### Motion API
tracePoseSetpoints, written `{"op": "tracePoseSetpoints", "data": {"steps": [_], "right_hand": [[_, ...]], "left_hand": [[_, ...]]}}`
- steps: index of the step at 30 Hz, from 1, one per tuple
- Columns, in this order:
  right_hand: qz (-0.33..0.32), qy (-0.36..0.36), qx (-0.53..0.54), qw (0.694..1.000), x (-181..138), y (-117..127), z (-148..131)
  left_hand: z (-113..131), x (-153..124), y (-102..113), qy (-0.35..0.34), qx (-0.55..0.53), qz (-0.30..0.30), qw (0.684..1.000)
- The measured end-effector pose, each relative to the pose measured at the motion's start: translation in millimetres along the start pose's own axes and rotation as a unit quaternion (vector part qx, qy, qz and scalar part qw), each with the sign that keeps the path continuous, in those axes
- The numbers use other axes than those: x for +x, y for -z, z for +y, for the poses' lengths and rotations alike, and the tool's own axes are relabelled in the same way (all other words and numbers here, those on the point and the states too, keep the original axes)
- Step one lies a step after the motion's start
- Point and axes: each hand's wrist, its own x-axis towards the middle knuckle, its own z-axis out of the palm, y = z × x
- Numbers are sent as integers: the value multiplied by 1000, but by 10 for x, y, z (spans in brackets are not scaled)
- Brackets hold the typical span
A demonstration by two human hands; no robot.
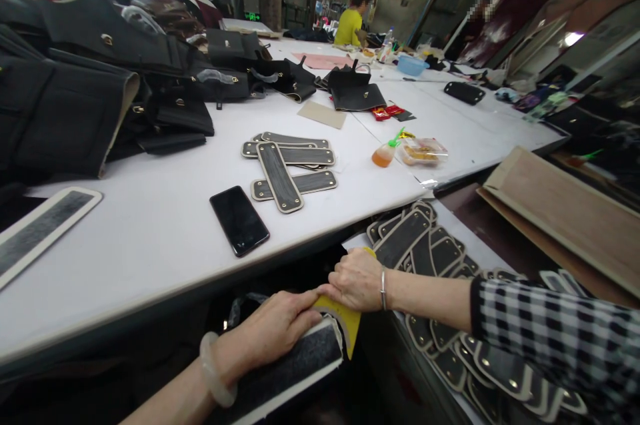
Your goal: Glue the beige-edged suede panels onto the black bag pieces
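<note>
In my right hand [357, 278] is a yellow scraper-like piece [350, 326] with a concave curved edge, the fingers closed round its upper part. That curved edge meets the end of a long dark panel with white edges [305, 362]. My left hand [277, 326] grips the panel along its far side, thumb lying on top and forefinger reaching to the yellow piece beside my right hand. Whatever lies beneath the panel is hidden in shadow. Beside my right forearm is a heap of black strips [440, 258] with pale borders and small brass-coloured studs.
Several similar strips [280, 175] lie crossed on the white table [160, 238], near a phone [240, 220]. Black bags [170, 105] crowd the left. A small orange-liquid bottle [384, 155], a food pack [423, 152] and cardboard [565, 218] are rightward. A person in yellow [349, 26] sits far back.
</note>
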Motion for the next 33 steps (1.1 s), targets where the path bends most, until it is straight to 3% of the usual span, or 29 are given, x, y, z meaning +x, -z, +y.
{"op": "tracePoseSetpoints", "data": {"steps": [8,19,28,33], "right_hand": [[-5,-37,9,999,-85,-103,-80],[-12,-159,29,987,-218,-135,-390],[8,-228,20,973,-289,-166,-674],[26,-255,29,966,-329,-212,-807]], "left_hand": [[44,11,16,-8,0,-14,1000],[-60,12,-60,-19,-6,-7,1000],[-70,209,45,15,-85,-29,996],[-159,326,-15,47,-154,-50,986]]}}
